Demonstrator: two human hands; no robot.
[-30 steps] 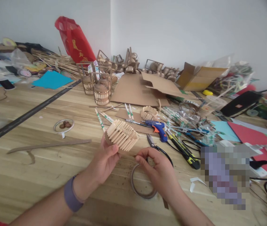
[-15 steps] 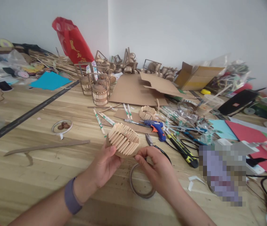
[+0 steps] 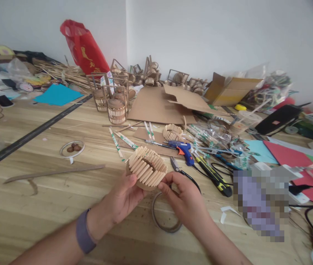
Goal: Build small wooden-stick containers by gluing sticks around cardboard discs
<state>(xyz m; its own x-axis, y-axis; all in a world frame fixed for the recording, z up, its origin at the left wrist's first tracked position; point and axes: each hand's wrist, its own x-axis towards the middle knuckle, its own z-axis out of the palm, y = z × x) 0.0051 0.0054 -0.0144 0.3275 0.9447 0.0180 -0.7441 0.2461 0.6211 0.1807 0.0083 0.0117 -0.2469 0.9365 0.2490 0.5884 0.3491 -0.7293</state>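
Between my hands is a small round basket of short pale wooden sticks standing around a brown cardboard base; it is tilted so its hollow shows. My left hand holds it from the left and below, thumb on the near rim. The fingers of my right hand pinch its right lower edge, where a brown strip runs along the base. On the table under my right hand lies a brown ring-shaped roll, partly covered. A similar stick ring rests farther back.
A blue glue gun, pliers and a yellow-black utility knife lie to the right. Cardboard sheets and finished lidded baskets stand behind. At left are a white ring around several brown balls and a cardboard strip.
The basket has tipped slightly toward me and shifted a little down and right, showing more of its hollow. Both hands keep their grip.
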